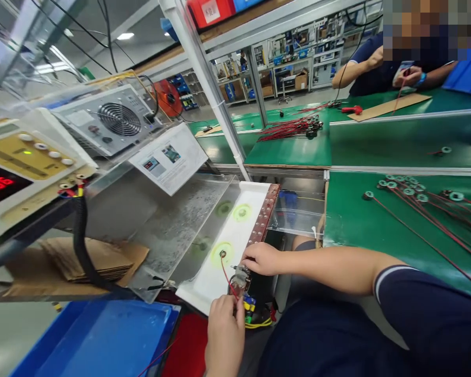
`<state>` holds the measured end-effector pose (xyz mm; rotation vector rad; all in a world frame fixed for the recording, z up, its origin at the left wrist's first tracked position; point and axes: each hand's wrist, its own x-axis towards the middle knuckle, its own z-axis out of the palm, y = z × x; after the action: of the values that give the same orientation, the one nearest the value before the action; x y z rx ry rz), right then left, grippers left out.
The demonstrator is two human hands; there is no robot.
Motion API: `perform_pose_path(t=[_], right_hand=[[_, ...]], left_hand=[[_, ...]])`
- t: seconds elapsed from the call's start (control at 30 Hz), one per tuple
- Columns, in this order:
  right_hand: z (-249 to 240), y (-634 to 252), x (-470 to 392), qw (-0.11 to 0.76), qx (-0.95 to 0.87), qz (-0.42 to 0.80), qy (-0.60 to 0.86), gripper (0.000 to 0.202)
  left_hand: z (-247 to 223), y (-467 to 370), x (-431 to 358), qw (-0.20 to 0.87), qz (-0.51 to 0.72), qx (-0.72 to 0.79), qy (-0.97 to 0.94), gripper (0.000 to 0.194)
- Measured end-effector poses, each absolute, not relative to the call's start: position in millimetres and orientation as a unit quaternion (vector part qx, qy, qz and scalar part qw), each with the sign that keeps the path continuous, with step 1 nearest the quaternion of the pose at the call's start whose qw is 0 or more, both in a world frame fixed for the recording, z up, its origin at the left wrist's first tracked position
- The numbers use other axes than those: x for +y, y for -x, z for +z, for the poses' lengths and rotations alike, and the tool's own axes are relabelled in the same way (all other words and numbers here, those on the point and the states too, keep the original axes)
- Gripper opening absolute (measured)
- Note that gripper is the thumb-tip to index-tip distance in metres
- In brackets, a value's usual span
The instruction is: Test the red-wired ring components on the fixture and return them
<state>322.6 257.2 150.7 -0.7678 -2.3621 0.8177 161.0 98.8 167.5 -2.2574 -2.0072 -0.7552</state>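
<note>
Low in the middle, my left hand (225,332) pinches a thin red wire (225,272). That wire runs up to a small round part (222,254) sitting in the nearer of two yellow-green rings on a white panel (204,283). My right hand (262,259) is closed beside a metal fixture (240,278) at the panel's right side; its fingertips touch or nearly touch the fixture, and what they grip is hidden. The farther yellow-green ring (242,212) lies up the panel. A brown strip with metal studs (264,214) edges the panel on the right.
A clear sheet (172,235) stands left of the panel. Round parts with red wires (408,191) lie on the green table (353,220) at right. A blue bin (98,335) sits lower left, below a device with a red display (8,183). A co-worker (408,78) sits opposite.
</note>
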Motion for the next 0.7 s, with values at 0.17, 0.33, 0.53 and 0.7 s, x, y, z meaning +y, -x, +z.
perform_pose_path(t=[0.17, 0.33, 0.53, 0.7], right_hand=[[150.2, -322.9, 257.6, 0.263, -0.871, 0.300, 0.286, 0.014], [152.6, -326.1, 256.6, 0.266, -0.873, 0.297, 0.281, 0.014], [162.3, -325.3, 258.5, 0.287, -0.875, 0.240, 0.308, 0.016], [169.4, -300.2, 284.5, 0.226, -0.887, 0.212, 0.343, 0.019]], left_hand=[[167.4, -160.8, 99.8, 0.009, -0.232, -0.647, 0.726, 0.022], [167.1, -163.2, 100.9, 0.038, -0.240, -0.643, 0.726, 0.023], [167.6, -167.7, 100.6, 0.049, -0.226, -0.654, 0.720, 0.023], [165.7, -171.6, 100.8, 0.058, -0.215, -0.674, 0.705, 0.020]])
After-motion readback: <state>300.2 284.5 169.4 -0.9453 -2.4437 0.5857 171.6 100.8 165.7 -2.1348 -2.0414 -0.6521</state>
